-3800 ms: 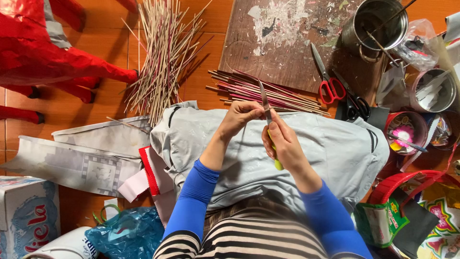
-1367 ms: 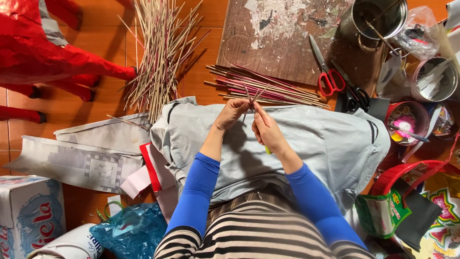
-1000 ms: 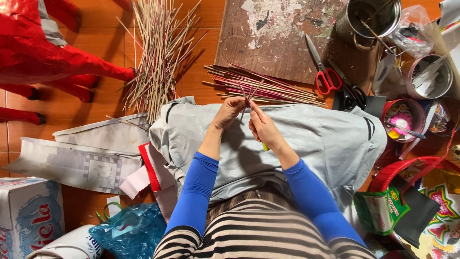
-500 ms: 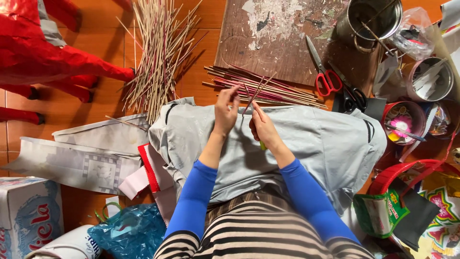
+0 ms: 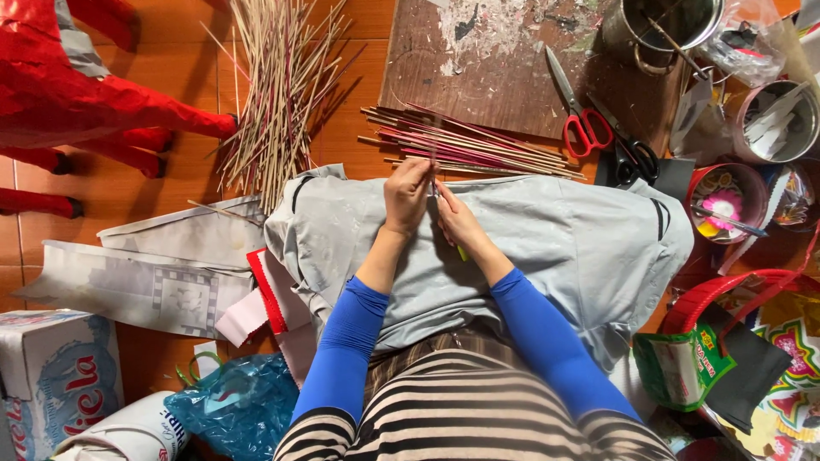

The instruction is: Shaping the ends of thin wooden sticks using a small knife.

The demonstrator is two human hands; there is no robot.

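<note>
My left hand is closed in a pinch around a thin straight stick, which rises upright past my knuckles toward the far edge of the lap cloth. My right hand sits just beside it, fingers curled and touching the lower part of the same stick, with a small yellow-green thing poking out beneath the palm; I cannot tell what it is. Both hands rest over a smooth pale grey cloth spread across my lap, soft and creased. Just beyond my fingertips lies a fan of slim pink-wrapped sticks, partly on a worn brown board flecked with dried white paste. Farther out to the left of my left hand is a loose heap of bare, pale wooden sticks on the glossy orange floor. To the right of my right hand lie red-handled scissors and black-handled scissors, near a dull metal pot. Half a second ago the stick leaned to the right between my hands; now it stands nearly straight up, and my hands have drawn closer together. Further back, nearly four seconds ago, my hands worked lower over the cloth.
</note>
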